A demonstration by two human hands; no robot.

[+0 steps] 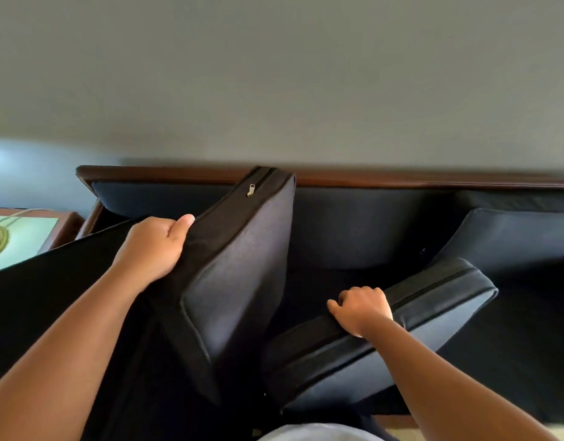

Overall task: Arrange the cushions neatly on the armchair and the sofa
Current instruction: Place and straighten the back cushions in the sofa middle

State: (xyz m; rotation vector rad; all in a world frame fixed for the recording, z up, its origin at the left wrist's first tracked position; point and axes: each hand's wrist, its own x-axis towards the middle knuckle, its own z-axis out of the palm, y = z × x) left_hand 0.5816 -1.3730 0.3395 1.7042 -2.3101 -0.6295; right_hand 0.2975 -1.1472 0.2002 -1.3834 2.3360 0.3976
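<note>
Head view: a sofa with a dark polished wooden top rail (401, 179) runs along a plain grey wall (274, 74). Its padded back (353, 227) is a smooth, matte navy fabric. Two loose cushions lie on the seat, both thick rectangular slabs with piped edges.

The left cushion (239, 268) stands on end, tilted, with its top corner against the rail. It has a fine woven charcoal cover, and a zip with a small brass pull (251, 190) runs along its narrow side. The right cushion (439, 291) lies low and slanted across the seat, zip band facing up, with a slight sheen on its face.

The left hand (151, 246) clasps the near edge of the standing cushion, thumb laid flat on top and fingers wrapped behind, out of sight; the forearm is stretched forward. The right hand (363, 310) is curled tightly over the narrow edge of the low cushion, knuckles up, wrist bent.

At far left is a wooden side table (64, 227) with a pale glassy top.
</note>
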